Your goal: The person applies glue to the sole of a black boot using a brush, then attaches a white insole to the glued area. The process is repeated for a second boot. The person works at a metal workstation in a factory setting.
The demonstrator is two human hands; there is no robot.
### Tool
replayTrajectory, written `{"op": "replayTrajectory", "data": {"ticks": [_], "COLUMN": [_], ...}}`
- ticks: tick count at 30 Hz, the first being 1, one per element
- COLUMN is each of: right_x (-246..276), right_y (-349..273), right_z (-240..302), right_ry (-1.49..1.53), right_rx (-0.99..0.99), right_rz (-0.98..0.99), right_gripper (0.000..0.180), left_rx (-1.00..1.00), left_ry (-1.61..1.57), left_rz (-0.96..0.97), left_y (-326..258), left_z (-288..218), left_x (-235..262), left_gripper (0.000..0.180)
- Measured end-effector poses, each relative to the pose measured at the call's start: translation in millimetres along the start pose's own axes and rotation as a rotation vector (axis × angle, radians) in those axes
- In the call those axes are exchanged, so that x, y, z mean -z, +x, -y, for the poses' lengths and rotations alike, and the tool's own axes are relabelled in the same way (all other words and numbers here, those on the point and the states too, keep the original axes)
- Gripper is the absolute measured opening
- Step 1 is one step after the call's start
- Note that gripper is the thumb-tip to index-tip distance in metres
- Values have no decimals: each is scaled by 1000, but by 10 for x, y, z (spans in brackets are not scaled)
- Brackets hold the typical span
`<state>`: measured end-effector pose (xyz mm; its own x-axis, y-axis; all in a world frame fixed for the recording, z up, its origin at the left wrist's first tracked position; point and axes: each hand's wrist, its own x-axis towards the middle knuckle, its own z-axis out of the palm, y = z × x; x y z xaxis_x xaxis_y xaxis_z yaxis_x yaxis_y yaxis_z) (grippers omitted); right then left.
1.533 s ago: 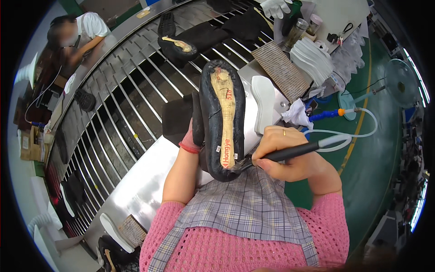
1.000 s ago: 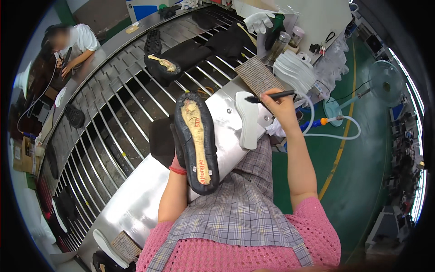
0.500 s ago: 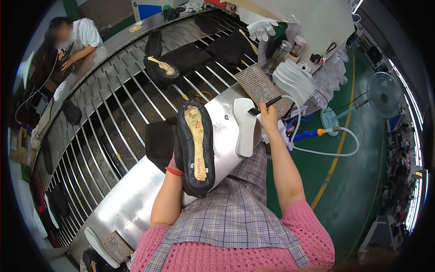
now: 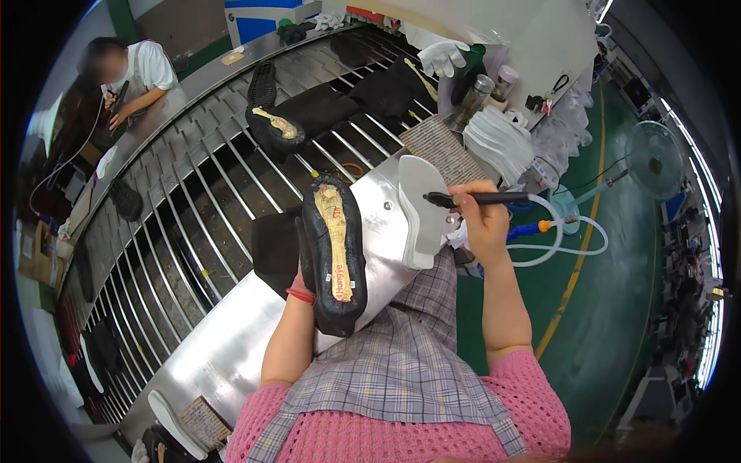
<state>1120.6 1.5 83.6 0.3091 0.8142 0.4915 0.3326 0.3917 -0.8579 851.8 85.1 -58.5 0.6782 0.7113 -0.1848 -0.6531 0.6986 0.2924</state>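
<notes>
My left hand (image 4: 299, 282), a red band at its wrist, holds a black shoe upper (image 4: 356, 239) sole side up; the shoe hides most of its fingers. Down the middle of that underside runs a tan strip (image 4: 333, 231) with red print. My right hand (image 4: 485, 220) is closed round the black handle of a brush (image 4: 502, 198), whose rear end joins a white hose (image 4: 557, 220). Its dark tip is at the edge of a small stack of white shoe-sole-shaped pieces (image 4: 417, 216) lying on the metal ledge to the right of the shoe.
Beyond the metal ledge (image 4: 231, 320) runs a roller conveyor (image 4: 224, 174) carrying black shoes (image 4: 274, 127). More white sole pieces (image 4: 498, 135), jars (image 4: 480, 89) and a glove (image 4: 442, 58) lie far right. A fan (image 4: 656, 158) stands right; a co-worker (image 4: 135, 85) sits far left.
My right hand has come nearer and to the right, and the brush now lies nearly level. The white pieces look slightly tilted and fanned. The shoe has barely moved.
</notes>
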Motion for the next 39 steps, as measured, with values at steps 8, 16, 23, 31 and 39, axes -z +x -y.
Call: {"op": "replayTrajectory", "data": {"ticks": [8,16,23,31,39], "right_x": [259,258,320,143,-26], "right_y": [71,174,15,-120,-131], "right_z": [493,304,-1376,-2108,-1520], "right_ry": [719,821,318,-367,-711], "right_rx": [-95,-221,-627,-242,-198], "right_rz": [54,81,-151,-131,32], "right_gripper": [37,33,35,36,27], "left_rx": [-90,-113,-43,-18,-8], "left_ry": [107,112,-3,-82,-111], "left_rz": [-37,12,48,41,50], "left_y": [220,303,202,92,139], "left_z": [-31,-84,-103,-51,-35], "left_x": [-202,-314,-11,176,178], "left_gripper": [78,78,77,76,76]}}
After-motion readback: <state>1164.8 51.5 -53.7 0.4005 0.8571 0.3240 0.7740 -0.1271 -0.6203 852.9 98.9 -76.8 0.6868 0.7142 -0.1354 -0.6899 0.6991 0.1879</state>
